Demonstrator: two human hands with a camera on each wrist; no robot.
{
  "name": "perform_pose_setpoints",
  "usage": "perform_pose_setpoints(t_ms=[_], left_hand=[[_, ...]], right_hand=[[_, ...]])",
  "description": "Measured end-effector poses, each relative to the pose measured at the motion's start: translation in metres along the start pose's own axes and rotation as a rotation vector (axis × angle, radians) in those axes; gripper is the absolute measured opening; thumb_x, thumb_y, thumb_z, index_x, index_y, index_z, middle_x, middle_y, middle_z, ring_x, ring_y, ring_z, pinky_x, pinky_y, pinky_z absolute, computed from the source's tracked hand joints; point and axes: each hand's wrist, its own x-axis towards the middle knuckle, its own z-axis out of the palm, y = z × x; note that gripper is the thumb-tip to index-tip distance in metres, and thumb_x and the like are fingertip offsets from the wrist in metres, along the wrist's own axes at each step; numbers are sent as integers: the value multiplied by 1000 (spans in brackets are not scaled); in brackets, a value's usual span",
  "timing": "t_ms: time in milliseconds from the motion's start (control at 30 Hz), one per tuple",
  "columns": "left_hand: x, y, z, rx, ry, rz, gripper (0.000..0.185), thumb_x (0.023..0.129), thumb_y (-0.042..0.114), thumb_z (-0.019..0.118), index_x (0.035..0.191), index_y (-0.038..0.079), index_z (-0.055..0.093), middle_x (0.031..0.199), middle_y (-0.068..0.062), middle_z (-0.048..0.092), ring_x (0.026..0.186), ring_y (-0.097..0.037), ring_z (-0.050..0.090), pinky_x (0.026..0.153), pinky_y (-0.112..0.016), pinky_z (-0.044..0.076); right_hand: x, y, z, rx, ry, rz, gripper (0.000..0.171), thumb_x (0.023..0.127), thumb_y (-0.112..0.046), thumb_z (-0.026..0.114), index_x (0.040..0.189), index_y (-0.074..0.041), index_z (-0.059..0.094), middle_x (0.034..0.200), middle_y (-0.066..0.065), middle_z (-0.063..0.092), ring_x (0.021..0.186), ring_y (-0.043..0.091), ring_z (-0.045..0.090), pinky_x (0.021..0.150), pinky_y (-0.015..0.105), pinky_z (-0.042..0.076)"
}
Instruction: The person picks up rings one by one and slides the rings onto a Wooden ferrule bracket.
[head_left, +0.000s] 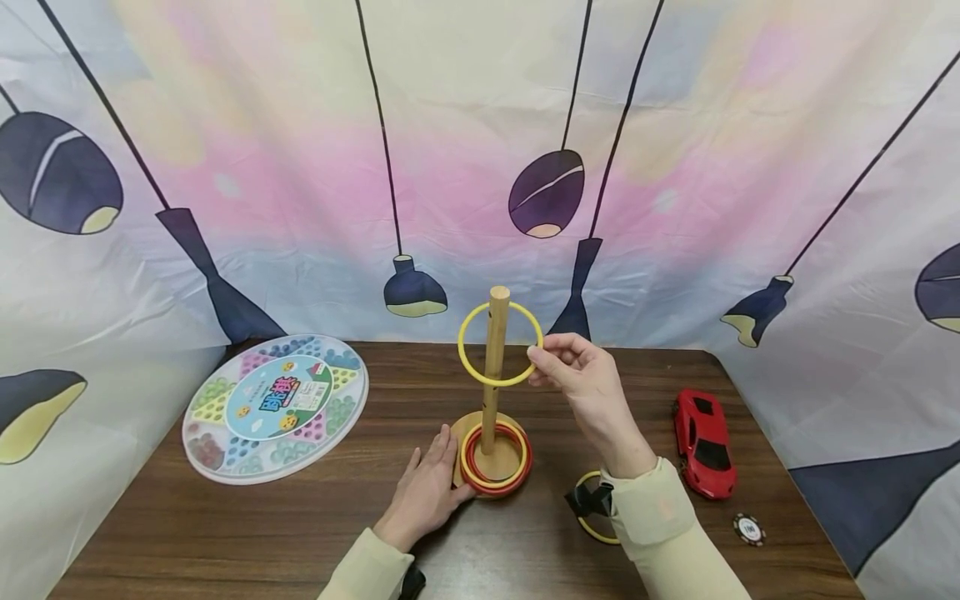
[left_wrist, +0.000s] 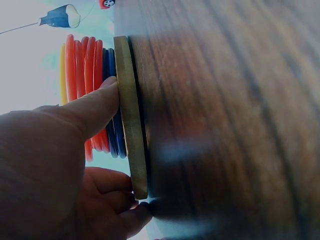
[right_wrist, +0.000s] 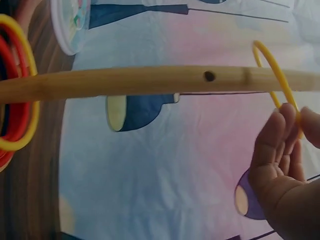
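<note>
A wooden peg (head_left: 495, 367) stands upright on a round wooden base (head_left: 459, 433) at the middle of the brown table (head_left: 225, 533). Yellow and red rings (head_left: 517, 475) lie stacked on the base; the left wrist view shows red, yellow and blue rings (left_wrist: 82, 60) there. My right hand (head_left: 538, 358) pinches a yellow ring (head_left: 468, 325) by its right side. That ring is threaded over the peg near its top. In the right wrist view the fingers (right_wrist: 285, 135) hold the ring (right_wrist: 272, 65) beside the peg (right_wrist: 150, 80). My left hand (head_left: 442, 483) lies on the table, thumb (left_wrist: 95, 110) and fingers against the base's rim (left_wrist: 131, 115).
A round marble board game (head_left: 276, 406) lies at the back left. A red toy car (head_left: 703, 443) and a poker chip (head_left: 749, 528) sit at the right. Another yellow ring (head_left: 592, 527) lies partly under my right sleeve. Printed fabric (head_left: 675, 167) walls in the table on three sides.
</note>
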Motion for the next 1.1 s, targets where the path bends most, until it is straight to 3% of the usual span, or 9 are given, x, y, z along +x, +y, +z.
perform_pose_setpoints(t_ms=[267,600,900,1100], left_hand=[[0,0,0,6,16,11,82,84,43,67,142,-7,35,150,-21,25,136,-31,30,108,-55,23],[0,0,0,14,21,15,84,84,43,68,142,-6,34,150,-22,26,136,-30,31,107,-55,24],[2,0,0,19,1,7,83,84,42,67,143,-7,33,151,-22,24,137,-30,29,108,-55,23],[1,0,0,19,12,14,83,84,42,67,142,-8,34,150,-22,25,136,-31,30,107,-55,23]], right_hand=[[-1,20,-13,-153,-61,144,33,83,-16,73,105,5,59,83,12,65,68,19,65,71,39,56],[-6,48,-20,-301,-112,284,28,85,-12,70,103,7,59,81,13,65,68,26,63,66,37,56],[-12,83,-28,-497,-204,281,23,85,-13,71,96,5,63,72,12,63,62,22,62,63,43,56],[-12,91,-28,-541,-214,273,19,85,-11,70,94,5,64,68,9,62,60,21,62,62,46,55]])
